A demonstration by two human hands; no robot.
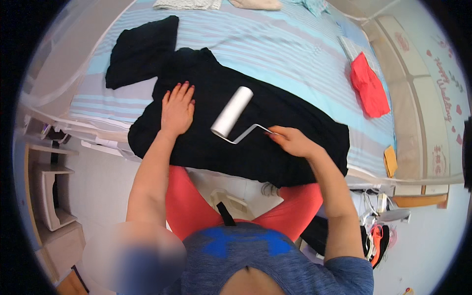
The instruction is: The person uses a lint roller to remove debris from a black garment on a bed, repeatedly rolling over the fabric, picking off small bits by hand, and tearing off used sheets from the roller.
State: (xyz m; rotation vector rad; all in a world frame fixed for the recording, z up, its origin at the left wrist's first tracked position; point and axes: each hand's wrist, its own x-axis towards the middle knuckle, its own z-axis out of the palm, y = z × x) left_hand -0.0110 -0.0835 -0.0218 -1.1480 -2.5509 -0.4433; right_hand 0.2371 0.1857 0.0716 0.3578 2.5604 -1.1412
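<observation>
A black garment [280,118] lies spread over the near edge of the bed, with one part of it, or a separate black piece [142,51], at the far left. My left hand [178,110] rests flat on the garment, fingers stretched out. In my right hand [291,140] is a lint roller, its handle mostly hidden by my fingers. The roller's white cylinder [232,112] lies against the black cloth between my two hands, joined to the handle by a bent white rod.
Striped bedding [275,54] covers the bed. A red cloth [368,86] and a small yellow item [390,161] lie along its right side. Sheer netting [54,83] hangs at the left. Shelving [54,196] stands at lower left; cables and shoes [377,241] are at lower right.
</observation>
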